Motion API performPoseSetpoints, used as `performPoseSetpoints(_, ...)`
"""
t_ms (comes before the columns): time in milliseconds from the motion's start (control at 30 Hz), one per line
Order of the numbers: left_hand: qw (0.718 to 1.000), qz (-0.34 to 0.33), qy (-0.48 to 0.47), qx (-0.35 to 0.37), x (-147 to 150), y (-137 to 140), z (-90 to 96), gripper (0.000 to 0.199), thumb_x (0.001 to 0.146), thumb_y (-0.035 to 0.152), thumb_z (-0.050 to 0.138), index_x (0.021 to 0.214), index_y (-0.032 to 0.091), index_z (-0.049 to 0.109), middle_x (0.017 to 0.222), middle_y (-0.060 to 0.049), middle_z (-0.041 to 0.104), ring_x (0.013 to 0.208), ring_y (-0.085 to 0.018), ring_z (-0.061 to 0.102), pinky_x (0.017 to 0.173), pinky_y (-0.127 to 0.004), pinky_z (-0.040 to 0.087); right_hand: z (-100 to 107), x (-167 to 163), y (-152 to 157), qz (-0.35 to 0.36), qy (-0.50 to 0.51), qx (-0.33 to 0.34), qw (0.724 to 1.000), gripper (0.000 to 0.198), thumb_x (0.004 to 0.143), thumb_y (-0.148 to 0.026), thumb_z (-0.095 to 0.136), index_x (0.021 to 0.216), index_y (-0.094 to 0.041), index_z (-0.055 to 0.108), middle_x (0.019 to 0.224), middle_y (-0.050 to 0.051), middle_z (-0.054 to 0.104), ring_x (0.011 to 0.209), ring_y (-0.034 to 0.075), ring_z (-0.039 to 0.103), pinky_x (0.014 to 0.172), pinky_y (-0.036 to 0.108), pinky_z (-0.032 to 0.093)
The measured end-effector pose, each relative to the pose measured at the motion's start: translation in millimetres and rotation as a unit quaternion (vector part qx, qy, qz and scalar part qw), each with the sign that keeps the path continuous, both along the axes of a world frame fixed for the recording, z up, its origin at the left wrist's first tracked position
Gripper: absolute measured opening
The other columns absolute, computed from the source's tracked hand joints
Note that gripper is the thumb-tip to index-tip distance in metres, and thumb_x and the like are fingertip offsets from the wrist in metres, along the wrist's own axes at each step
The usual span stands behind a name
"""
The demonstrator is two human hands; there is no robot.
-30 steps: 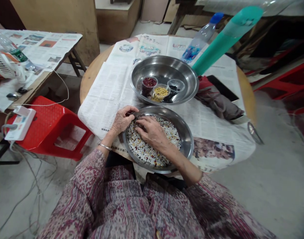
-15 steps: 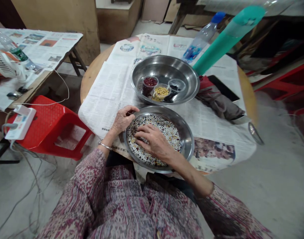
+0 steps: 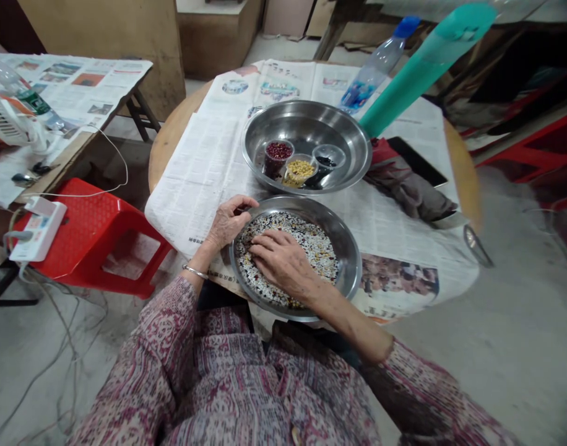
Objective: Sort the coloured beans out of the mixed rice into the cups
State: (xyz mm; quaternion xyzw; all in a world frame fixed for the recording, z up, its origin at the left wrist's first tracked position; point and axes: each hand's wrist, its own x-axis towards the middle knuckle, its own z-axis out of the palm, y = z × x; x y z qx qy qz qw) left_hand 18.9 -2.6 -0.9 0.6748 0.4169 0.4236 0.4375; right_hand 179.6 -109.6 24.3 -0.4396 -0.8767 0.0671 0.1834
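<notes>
A shallow steel basin (image 3: 353,272) holds mixed grains (image 3: 320,244), mostly white with black, yellow and dark red ones among them. My left hand (image 3: 228,222) grips the basin's upper left rim, its thumb and forefinger on the edge. Over the grains lies my right hand (image 3: 283,263), palm down, its fingers stretched toward the left side and resting on them. Beyond is a larger steel basin (image 3: 320,114). Inside it stand three clear plastic cups: one of dark red beans (image 3: 278,150), one of yellow kernels (image 3: 299,168) and one of black beans (image 3: 327,161).
Newspaper (image 3: 190,167) covers the round table. A blue-capped bottle (image 3: 376,65), a tall green cylinder (image 3: 427,68), a grey cloth (image 3: 404,186) and a dark flat device (image 3: 416,161) lie or stand around the far basin. At left is a red stool (image 3: 98,235) with a power strip (image 3: 39,229).
My right hand has shifted slightly up and left over the grains, and its fingers have come closer together. My left hand stays at the rim.
</notes>
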Motion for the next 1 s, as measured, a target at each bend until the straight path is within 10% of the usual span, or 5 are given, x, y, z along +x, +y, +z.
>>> performPoseSetpoints(400, 1.0, -0.005, 0.0, 0.0, -1, -1, 0.7, 0.028, 0.072, 0.006, 0.052, 0.09, 0.019, 0.068, 0.083, 0.001, 0.068, 0.077, -0.014, 0.059, 0.075, -0.028, 0.049, -4, 3, 9, -0.125, 0.056, 0.013, 0.99, 0.026, 0.093, -0.021, 0.057, 0.116, -0.019, 0.069, 0.125, 0.014, 0.067, 0.117, 0.032, 0.056, 0.101, 0.053, 0.046)
performPoseSetpoints(1000, 1.0, -0.005, 0.0, 0.003, 0, -1, 0.5, 0.031, 0.071, 0.003, 0.052, 0.09, 0.02, 0.069, 0.079, 0.002, 0.066, 0.072, -0.013, 0.057, 0.071, -0.027, 0.048, 13, 30, -24, 0.089, 0.027, -0.04, 0.995, 0.02, 0.09, -0.013, 0.057, 0.091, -0.023, 0.074, 0.113, 0.007, 0.072, 0.115, 0.027, 0.057, 0.101, 0.051, 0.049)
